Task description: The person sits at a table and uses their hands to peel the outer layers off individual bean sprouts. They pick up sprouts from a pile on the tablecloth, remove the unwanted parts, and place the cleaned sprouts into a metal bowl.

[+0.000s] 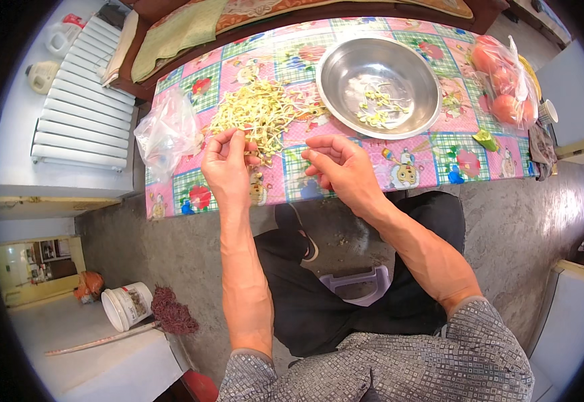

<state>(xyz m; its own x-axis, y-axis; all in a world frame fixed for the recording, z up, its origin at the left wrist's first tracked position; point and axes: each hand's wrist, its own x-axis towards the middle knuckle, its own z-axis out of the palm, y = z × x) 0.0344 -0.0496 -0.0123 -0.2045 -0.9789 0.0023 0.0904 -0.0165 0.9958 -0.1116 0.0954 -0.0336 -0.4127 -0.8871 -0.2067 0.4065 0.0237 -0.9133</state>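
A loose heap of yellow bean sprouts point(259, 108) lies on the table, with pale stems trailing off its right side. At the heap's near edge is my left hand point(229, 163), its thumb bent against the curled forefinger; whether a sprout is pinched there is too small to tell. My right hand point(342, 163) hovers over the table's near side, below the steel basin, with its fingers curled and thumb close to the forefinger. Anything between those fingertips cannot be made out. Several sprouts point(380, 105) lie inside the wide stainless-steel basin point(332, 108).
A patterned plastic tablecloth point(317, 188) covers the table. Left of the heap sits a crumpled clear plastic bag point(166, 133). At the right are a bag of tomatoes point(505, 90), a green vegetable piece point(485, 139), a paper cup point(548, 111) and a cloth point(542, 151).
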